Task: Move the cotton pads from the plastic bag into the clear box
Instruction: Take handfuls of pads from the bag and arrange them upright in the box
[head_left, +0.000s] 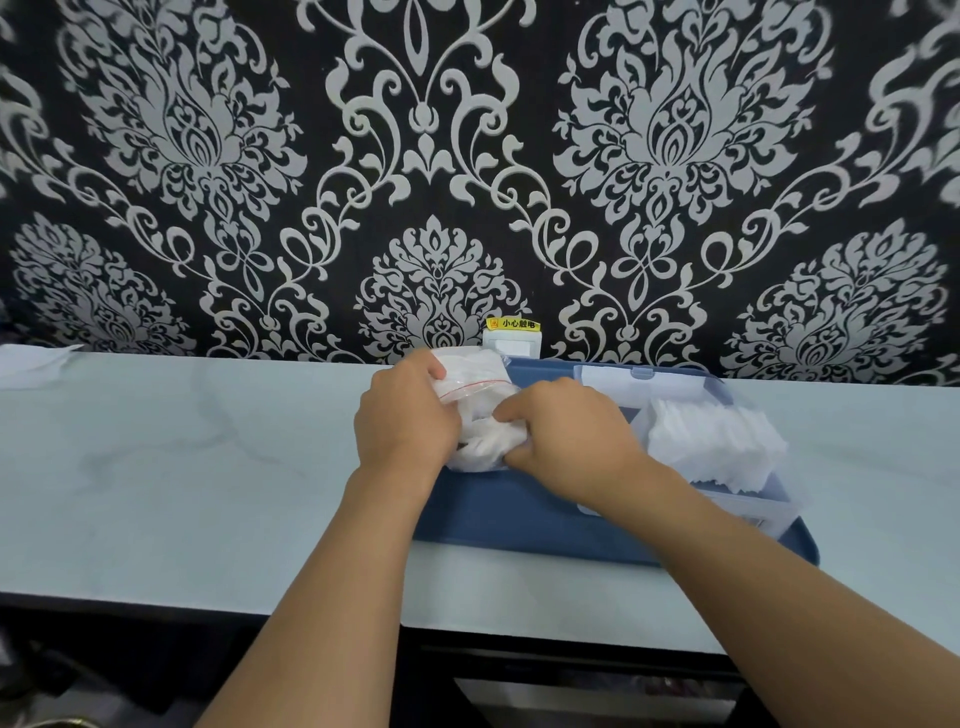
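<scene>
Left hand (402, 415) grips bag (470, 374) | right hand (566, 441) pinches pads (488, 441) | draw straight, toward box (748, 493).

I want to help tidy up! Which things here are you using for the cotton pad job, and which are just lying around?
For the job:
plastic bag, held by both hands: left hand, right hand
cotton pads already in the clear box
blue tray under them

Just lying about:
white sheet at the counter's far left
wall socket with yellow sticker

Crinkly glossy plastic bag (470, 376), perhaps matt tray (519, 514)
</scene>
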